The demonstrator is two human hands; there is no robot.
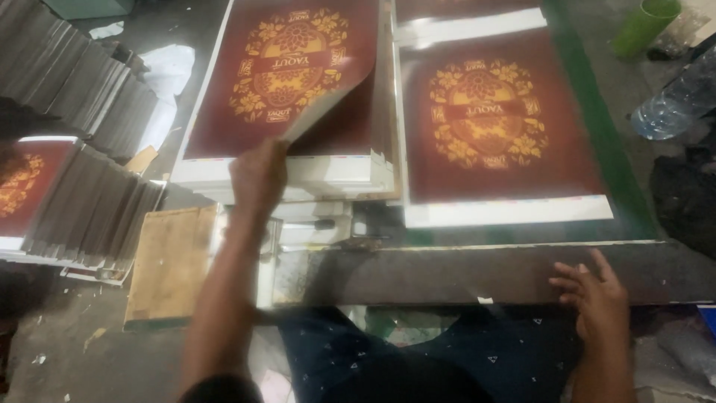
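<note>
Paper fills most of what the hands reach for — glossy printed sheets, deep maroon with a gold floral oval at the centre and a white margin. The left hand (257, 177) pinches the near right corner of the top sheet (287, 71) between thumb and fingers and curls it up, so its pale unprinted underside shows as a soft bend. That sheet lies on a thick, square-edged stack of sheets (298, 173) directly beyond the left hand, its white edges layered like a block.

The right hand (595, 298) lies flat and holds nothing, fingers spread a little, resting on a long dark worn board (447, 272) that runs across between the two hands. Just beyond this board, ahead of the right hand, one single printed sheet (496, 127) lies flat inside a green-edged frame (597, 127), and the edge of another shows past it.

Left of the left arm sits a plain wooden board (170, 261), rough and pale brown. Farther left, two fanned rows of grey-edged sheets (89, 209) lean in slanting ranks, one printed face showing at their left end. Beyond the right hand, to its right, lie one clear plastic bottle (675, 101) on its side and one green tube (645, 26).
</note>
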